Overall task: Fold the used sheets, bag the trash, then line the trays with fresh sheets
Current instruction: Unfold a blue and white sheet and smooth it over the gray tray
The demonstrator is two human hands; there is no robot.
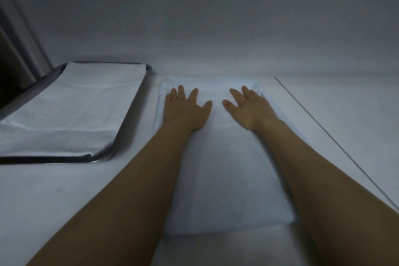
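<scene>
White sheet (224, 170) lies under the flat, spread left hand (185, 110) and right hand (248, 108).

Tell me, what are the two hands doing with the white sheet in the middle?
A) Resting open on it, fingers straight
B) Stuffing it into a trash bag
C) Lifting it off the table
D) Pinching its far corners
A: the left hand and the right hand both lie open on the white sheet, fingers straight, gripping nothing.
</scene>
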